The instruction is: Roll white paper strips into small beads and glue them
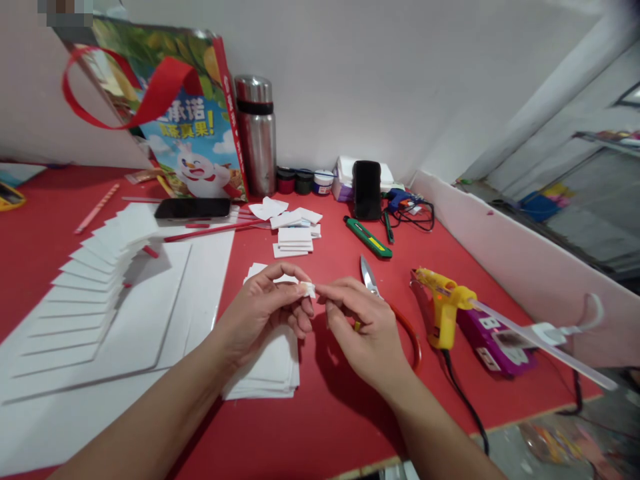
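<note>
My left hand pinches a small white piece between thumb and forefinger; it looks like paper or foam board. The forefinger of my right hand reaches to the edge of that piece, and its thumb stays apart, so nothing shows in its grip. Under my left hand is a stack of white sheets, partly covered. Beside my right hand lie scissors with orange-red handles, partly hidden by that hand. Farther left, a curved stair of white panels stands on a white board.
A yellow glue gun with a long glue stick lies right, by a purple box. Behind are small white pieces, a green cutter, phones, paint jars, a steel flask and a printed bag.
</note>
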A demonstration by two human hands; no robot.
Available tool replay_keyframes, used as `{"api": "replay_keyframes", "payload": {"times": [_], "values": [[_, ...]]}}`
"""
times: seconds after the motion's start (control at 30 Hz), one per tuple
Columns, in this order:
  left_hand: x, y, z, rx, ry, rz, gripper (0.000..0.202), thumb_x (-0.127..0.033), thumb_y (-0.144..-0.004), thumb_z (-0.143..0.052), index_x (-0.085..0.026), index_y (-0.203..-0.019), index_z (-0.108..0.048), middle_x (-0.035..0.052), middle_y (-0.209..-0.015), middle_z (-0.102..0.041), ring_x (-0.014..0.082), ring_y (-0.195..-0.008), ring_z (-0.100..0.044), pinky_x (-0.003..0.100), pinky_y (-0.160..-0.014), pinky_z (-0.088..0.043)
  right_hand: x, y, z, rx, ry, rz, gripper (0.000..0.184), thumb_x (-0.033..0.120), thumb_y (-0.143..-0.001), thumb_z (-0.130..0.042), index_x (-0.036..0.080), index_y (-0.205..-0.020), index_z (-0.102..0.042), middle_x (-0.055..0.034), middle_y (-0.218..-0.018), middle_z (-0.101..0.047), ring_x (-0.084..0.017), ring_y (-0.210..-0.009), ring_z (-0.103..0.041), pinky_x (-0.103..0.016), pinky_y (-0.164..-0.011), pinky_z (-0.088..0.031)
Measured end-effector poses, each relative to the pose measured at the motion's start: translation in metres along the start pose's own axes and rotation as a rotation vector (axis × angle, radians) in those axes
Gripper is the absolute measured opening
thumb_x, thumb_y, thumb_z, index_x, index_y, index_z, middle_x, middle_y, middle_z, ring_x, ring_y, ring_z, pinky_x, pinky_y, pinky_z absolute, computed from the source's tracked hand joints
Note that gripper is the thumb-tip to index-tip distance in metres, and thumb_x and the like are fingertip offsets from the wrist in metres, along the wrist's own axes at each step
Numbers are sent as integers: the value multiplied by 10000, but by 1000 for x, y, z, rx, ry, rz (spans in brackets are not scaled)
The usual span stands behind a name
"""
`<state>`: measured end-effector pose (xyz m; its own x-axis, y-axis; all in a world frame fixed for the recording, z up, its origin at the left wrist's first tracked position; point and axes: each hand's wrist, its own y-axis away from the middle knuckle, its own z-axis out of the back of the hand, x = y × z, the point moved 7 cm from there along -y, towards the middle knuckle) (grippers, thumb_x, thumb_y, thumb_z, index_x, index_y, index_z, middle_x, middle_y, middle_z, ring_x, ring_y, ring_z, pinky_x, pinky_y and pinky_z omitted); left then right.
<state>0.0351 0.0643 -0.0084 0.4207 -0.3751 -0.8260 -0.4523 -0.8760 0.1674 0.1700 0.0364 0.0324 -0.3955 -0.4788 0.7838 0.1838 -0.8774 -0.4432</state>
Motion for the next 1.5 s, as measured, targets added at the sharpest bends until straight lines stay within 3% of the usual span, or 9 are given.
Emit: {"api": "replay_keyframes", "payload": {"times": [0.43,0.7,1.03,1.5], "values": [[2,1,2,-5,-100,-12,102,-224,-905,-652,-184,-978,-595,19,-691,-702,143,-521,-671,230,-497,-557,5,1,-2,-5,69,80,341,18,-867,-503,178,-1083,-713,-62,-937,-668,-147,-835,-641,-268,-727,-517],[4,0,1,1,-97,-15,130,-255,-899,-656,-186,-985,-587,22,-680,-694,178,-503,-653,312,-443,-577,6,2,-3,12,82,95,350,16,-861,-512,180,-1104,-705,-62,-935,-654,-152,-834,-627,-280,-735,-517],[4,-1,0,53,45,29,63,-169,-906,-609,-179,-958,-575,21,-681,-698,116,-478,-643,182,-456,-524,-1,-1,5,-38,-17,-38,332,33,-871,-509,185,-1061,-735,-38,-906,-678,-132,-798,-650,-254,-680,-512],[10,-3,0,55,229,92,71,-111,-905,-570,-169,-945,-584,30,-688,-691,82,-495,-638,130,-489,-504,7,1,0,-11,-5,71,451,13,-855,-506,258,-1174,-711,-45,-992,-665,-144,-840,-644,-279,-716,-532]]}}
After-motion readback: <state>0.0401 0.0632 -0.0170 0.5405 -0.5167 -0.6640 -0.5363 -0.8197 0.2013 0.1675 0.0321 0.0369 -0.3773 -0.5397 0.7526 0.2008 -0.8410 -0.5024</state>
